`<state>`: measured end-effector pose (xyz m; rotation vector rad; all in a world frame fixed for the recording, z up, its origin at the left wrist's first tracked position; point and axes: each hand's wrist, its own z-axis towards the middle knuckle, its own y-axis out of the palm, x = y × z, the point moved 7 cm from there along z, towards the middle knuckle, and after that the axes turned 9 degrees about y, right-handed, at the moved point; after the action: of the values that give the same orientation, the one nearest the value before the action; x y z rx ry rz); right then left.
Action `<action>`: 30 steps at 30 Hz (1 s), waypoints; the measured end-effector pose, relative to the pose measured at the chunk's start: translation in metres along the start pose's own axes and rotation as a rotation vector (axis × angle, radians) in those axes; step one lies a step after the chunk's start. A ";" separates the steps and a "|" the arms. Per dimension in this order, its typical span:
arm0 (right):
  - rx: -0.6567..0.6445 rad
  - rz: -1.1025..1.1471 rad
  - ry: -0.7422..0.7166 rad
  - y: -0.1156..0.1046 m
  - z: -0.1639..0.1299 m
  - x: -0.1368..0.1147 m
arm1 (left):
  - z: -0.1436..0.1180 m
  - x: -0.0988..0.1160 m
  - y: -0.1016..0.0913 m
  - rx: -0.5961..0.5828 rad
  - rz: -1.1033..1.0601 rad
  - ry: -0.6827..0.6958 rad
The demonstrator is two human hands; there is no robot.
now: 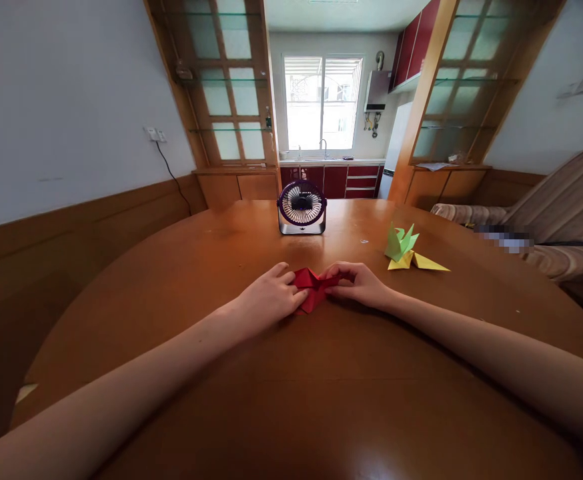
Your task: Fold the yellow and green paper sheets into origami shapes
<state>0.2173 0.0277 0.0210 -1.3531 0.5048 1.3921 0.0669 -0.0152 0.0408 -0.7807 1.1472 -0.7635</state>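
A partly folded sheet of red origami paper [312, 301] lies on the table between my hands, with creases and a raised flap on its right side. My left hand [275, 291] presses on its left part, fingers bent over the paper and touching it. With thumb and fingers, my right hand [355, 283] pinches the flap at the right. Part of the paper's left edge is hidden under my left fingers.
On the brown wooden table [291, 413], a small purple desk fan [302, 207] stands beyond my hands. To the right sit a green folded paper piece [400, 243] and a yellow one [416, 261], touching or overlapping. A striped armchair [556, 200] is at the right.
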 end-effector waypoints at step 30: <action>0.017 0.082 0.066 0.002 0.000 0.002 | -0.011 -0.028 -0.008 0.232 -0.217 -0.436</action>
<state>0.2158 0.0272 0.0184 -1.3816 0.6205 1.4101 0.0486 0.0024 0.0590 -0.8320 0.5781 -0.8376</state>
